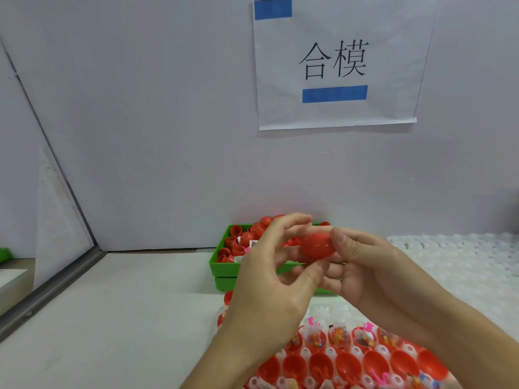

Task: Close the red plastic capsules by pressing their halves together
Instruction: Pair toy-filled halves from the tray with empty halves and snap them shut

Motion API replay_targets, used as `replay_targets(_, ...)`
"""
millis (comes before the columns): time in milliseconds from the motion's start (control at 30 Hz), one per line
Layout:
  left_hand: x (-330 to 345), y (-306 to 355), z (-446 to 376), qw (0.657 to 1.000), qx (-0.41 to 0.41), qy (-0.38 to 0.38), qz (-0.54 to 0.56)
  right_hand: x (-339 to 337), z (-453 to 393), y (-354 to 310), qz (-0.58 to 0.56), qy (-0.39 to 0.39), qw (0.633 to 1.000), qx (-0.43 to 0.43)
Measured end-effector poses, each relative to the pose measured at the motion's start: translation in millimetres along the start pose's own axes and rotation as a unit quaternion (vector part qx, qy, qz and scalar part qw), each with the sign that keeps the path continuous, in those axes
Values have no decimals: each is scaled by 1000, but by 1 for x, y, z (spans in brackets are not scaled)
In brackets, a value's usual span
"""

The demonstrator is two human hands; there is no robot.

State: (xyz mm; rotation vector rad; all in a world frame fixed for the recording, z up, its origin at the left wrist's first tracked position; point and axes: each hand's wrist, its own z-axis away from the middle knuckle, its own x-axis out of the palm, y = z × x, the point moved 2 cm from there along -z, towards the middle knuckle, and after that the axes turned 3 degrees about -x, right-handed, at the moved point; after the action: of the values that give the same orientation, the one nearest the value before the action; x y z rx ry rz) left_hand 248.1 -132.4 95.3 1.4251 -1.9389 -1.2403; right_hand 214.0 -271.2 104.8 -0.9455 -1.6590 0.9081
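A red capsule point(318, 245) is held in the air above the front rim of the green bin. My right hand point(368, 272) grips it from the right, thumb on top and fingers underneath. My left hand point(273, 279) meets it from the left, its fingertips curled round the capsule's left end. The join between the halves is hidden by my fingers. Below my wrists a white holder tray point(320, 311) carries several open red capsule halves point(348, 366), some with small bagged toys inside.
A green bin point(222, 262) against the back wall holds several loose red capsule halves point(238, 242). A stack of white trays point(460, 259) lies at the right. A metal-edged partition point(53, 284) bounds the left side. A paper sign point(334, 63) hangs on the wall.
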Motion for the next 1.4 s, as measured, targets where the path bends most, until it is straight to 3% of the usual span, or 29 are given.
replay_targets(100, 0, 2, 0, 998, 38, 22, -48, 0, 0, 2, -19, 12, 1000, 14)
replay_targets(333, -1, 0, -1, 991, 42, 62, -108, 3, -2, 7, -43, 24, 998, 43)
replay_targets(667, -6, -1, -3, 999, -11, 40, 5, 4, -4, 8, 65, 48, 997, 10)
replay_targets(933, -5, 4, -2, 1000, 7, -4, 16, 3, -1, 3, 32, 97, 995, -1)
replay_targets(1200, -2, 6, -1, 1000, 26, 4, 3, 4, -1, 0, 24, 78, 997, 16)
replay_targets(1400, -4, 12, -2, 996, 18, -10, 87, 9, 4, -9, 2, 0, 1000, -3)
